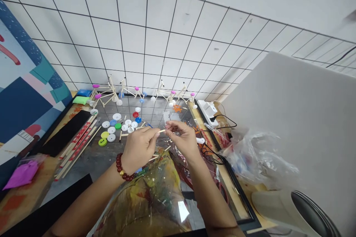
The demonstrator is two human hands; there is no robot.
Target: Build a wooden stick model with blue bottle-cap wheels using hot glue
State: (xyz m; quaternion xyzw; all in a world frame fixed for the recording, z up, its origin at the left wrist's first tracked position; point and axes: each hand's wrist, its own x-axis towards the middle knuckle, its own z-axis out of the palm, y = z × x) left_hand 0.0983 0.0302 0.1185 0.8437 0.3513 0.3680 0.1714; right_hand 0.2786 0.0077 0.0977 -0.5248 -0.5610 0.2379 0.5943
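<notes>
One short wooden stick (161,131), just to the right of the bottle caps (128,122), is pinched between left hand (140,146) and right hand (182,140), its ends largely hidden by the fingertips. Probable faults: an uneven split, if the two grips bend or twist so slender a piece; loss among the scraps, if a narrow pinch slips. Secondary fault: the thin-legged stick frames (130,90), behind the caps, may topple if a hand knocks them.
</notes>
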